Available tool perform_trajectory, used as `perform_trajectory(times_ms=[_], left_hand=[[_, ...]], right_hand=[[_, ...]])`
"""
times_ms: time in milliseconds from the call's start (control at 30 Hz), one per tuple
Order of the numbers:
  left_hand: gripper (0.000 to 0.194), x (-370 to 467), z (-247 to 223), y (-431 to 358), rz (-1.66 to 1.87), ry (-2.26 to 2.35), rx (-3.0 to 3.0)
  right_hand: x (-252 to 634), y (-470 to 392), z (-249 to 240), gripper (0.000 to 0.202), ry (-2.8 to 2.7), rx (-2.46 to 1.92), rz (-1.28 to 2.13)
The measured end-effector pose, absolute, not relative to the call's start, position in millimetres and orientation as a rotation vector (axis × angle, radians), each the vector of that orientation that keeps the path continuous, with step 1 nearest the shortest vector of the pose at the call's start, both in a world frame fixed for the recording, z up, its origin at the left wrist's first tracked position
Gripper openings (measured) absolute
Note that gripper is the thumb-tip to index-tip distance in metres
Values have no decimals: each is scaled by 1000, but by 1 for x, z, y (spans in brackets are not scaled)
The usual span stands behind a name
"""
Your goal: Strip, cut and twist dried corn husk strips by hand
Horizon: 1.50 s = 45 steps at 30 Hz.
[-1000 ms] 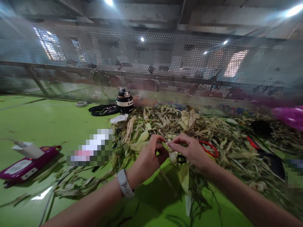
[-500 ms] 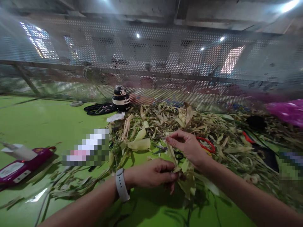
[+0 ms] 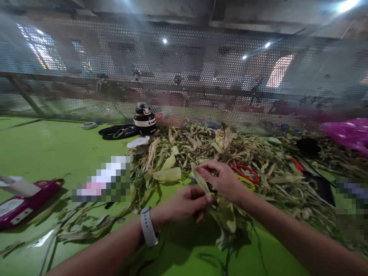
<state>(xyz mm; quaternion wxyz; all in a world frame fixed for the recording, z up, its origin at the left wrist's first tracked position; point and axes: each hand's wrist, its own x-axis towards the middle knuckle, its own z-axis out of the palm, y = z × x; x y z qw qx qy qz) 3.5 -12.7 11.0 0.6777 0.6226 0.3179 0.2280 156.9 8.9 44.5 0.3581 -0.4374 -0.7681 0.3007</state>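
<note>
My left hand (image 3: 189, 203), with a pale watch strap (image 3: 148, 227) at its wrist, pinches the lower end of a pale corn husk strip (image 3: 197, 177). Higher up, the fingers of my right hand (image 3: 223, 179) are closed on the same strip near its top. Below both hands hangs a bunch of yellowish husk (image 3: 225, 219) on a thin dark stem or wire; how it joins the strip is hidden by my fingers. Just beyond my right hand lie red loop handles (image 3: 247, 174) and yellow ones, partly covered.
Dry husks (image 3: 201, 142) are heaped across the green table (image 3: 71, 143). Against a perforated screen (image 3: 184, 69) stands a black bottle (image 3: 144, 120). A purple power strip (image 3: 31, 203) lies at left, and a purple plastic bag (image 3: 347, 132) sits at right.
The left hand has come up slightly, closer to the right hand. The husk strip now leans left, its top showing beyond the right fingers. The view has shifted a little.
</note>
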Motion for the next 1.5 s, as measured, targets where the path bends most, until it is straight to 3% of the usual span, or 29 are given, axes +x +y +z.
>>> perform_trajectory(times_ms=[167, 367, 667, 767, 967, 1100, 1367, 1500], left_hand=[[39, -3, 17, 0, 805, 881, 1297], [37, -6, 15, 2, 724, 860, 1349], [24, 0, 10, 3, 1034, 632, 1085], [21, 0, 10, 4, 1172, 657, 1086], [20, 3, 18, 1, 1213, 704, 1069], [22, 3, 22, 0, 1233, 706, 1068], [22, -5, 18, 10, 1262, 817, 964], [24, -7, 20, 12, 1243, 850, 870]], right_hand=[[178, 19, 61, 40, -2376, -1202, 427], [179, 27, 56, 39, -2356, -1103, 200], [172, 12, 51, 18, -2083, -1061, -397], [167, 4, 50, 26, -2190, -1036, -200], [153, 1, 33, 15, -2256, -1116, 510], [151, 3, 26, 16, -2117, -1079, 751], [159, 15, 24, 28, -2060, -1063, 1461], [157, 15, 24, 29, -2101, -1038, 1565]])
